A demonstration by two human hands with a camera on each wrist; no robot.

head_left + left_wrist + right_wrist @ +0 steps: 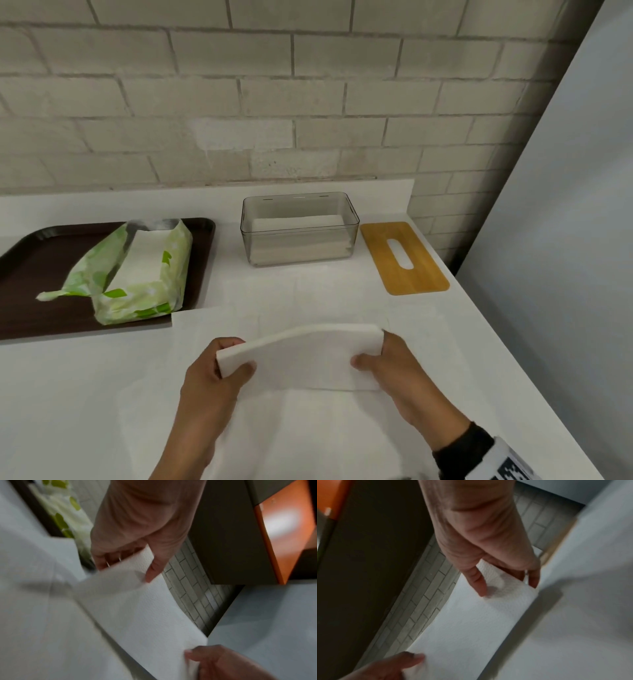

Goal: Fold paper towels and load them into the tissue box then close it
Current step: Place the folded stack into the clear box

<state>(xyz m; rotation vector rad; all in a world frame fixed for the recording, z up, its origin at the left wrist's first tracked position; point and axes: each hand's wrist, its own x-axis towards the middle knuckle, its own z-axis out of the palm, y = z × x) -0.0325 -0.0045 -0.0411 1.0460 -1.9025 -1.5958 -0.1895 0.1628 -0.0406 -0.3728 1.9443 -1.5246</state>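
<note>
Left wrist view blurs the tray (pixel 39 513) and green pack (pixel 67 520), both cut by the top edge; left hand (pixel 214 380) fingers hidden behind the folded towel (pixel 301 359), box (pixel 298 229) contents perhaps towels.

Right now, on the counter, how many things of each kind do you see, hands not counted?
Paper towel sheets out of the pack: 2, one held, one spread flat beneath
Towel pack: 1
Tray: 1
Clear tissue box: 1
Wooden lid: 1
Total: 6
</note>
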